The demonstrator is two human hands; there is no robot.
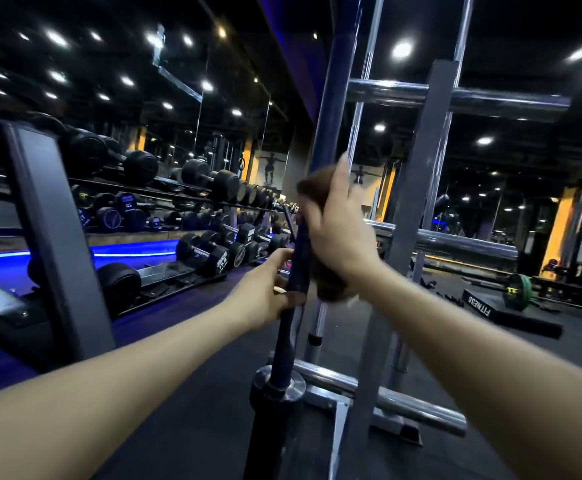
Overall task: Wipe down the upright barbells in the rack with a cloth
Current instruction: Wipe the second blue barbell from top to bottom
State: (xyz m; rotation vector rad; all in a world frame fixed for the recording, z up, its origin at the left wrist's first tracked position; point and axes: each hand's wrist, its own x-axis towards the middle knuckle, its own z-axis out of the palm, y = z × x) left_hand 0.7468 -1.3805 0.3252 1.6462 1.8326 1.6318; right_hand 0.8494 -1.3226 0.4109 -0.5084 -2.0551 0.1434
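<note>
1. Left hand [269,289]: fingers are curling round the shaft of a dark upright barbell [298,261], gripping it at mid-height, thumb lying along the near side.
2. Right hand [340,230]: fingers are wrapping a brown cloth [317,188] against the same barbell, just above the left hand. Cloth is bunching above and below the palm; the hand is blurred, so the exact finger spread cannot be told.
3. Barbell is standing nearly upright, leaning slightly right at the top, its lower sleeve and collar [277,386] sitting near the floor [192,410].
4. A grey and chrome rack [421,188] is standing just right of and behind the barbell, with chrome crossbars and further upright chrome bars [362,109] in it.
5. Floor is showing as dark rubber matting, with blue strip lighting glowing at far left.
6. Far left: a tiered dumbbell rack [213,209] is running along a mirrored wall.
7. Far right: a loaded bar with a green plate [520,289] is lying on the floor beside a black block lettered "FITNESS" [480,306].
8. Ceiling spotlights are glaring overhead.
</note>
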